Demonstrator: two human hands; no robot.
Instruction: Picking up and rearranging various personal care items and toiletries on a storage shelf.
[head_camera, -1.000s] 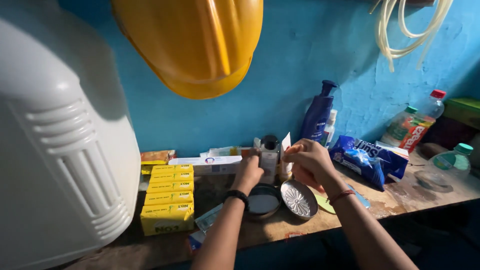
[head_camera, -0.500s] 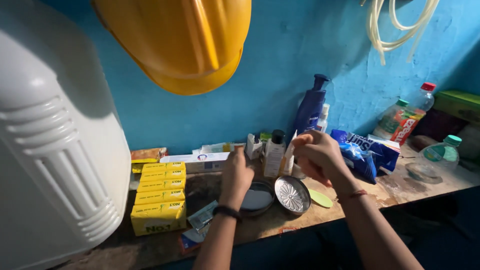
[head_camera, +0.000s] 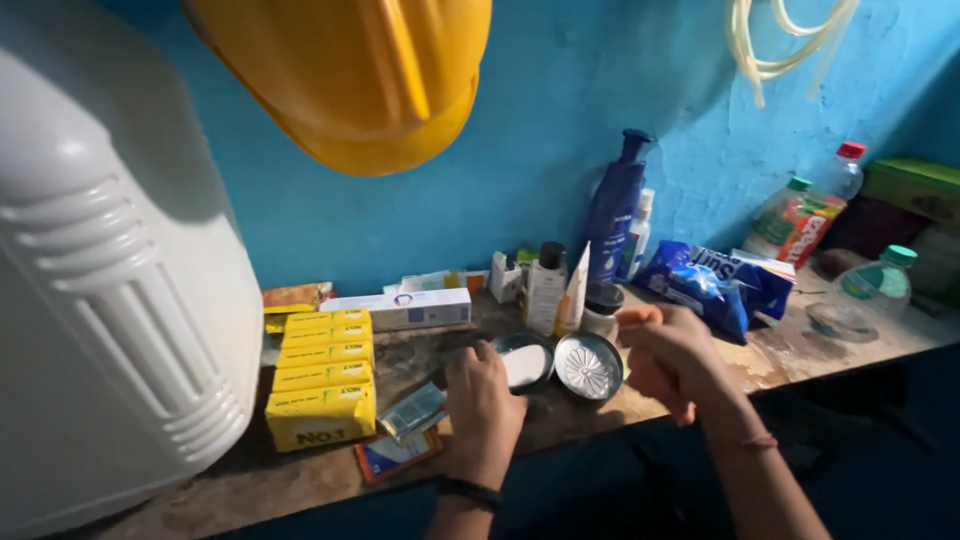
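Observation:
My left hand lies on the wooden shelf, its curled fingers gripping the left rim of a small round tin with white contents. Just right of the tin lies its shiny metal lid, inner side up. My right hand hovers just right of the lid, fingers curled and thumb and forefinger pinched together; nothing shows between them. A thin band circles each wrist.
A yellow hard hat hangs overhead and a big white plastic container fills the left. On the shelf are stacked yellow boxes, a white carton, small bottles, a blue pump bottle, a blue packet and plastic bottles.
My left hand has drawn back from the small bottles at the wall down to the tin. My right hand has dropped lower, beside the lid. The view has shifted left.

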